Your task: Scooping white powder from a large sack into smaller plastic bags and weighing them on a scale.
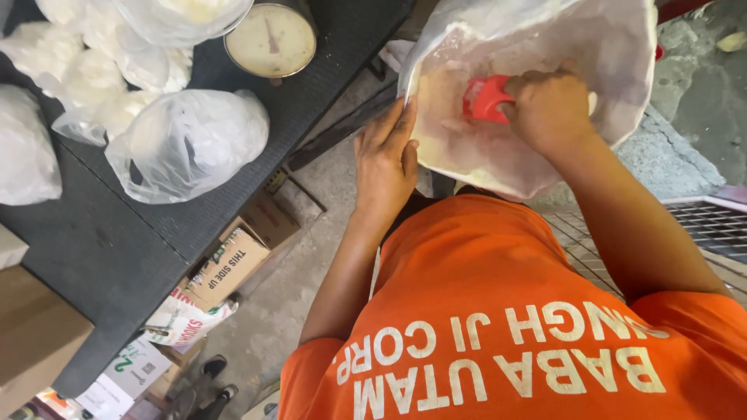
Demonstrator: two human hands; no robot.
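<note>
A large clear plastic bag (607,47) with pale powdery contents hangs open in front of me. My right hand (548,105) is inside it, closed around a red scoop (484,99). My left hand (385,159) presses flat against the bag's near left edge, holding the rim, fingers pointing up. My orange shirt (498,311) fills the lower part of the view.
A dark table (117,241) on the left carries several filled, tied plastic bags (187,144) and a round dial scale (272,39). Cardboard boxes (233,260) lie on the concrete floor under the table. A wire grate (700,225) sits at the right.
</note>
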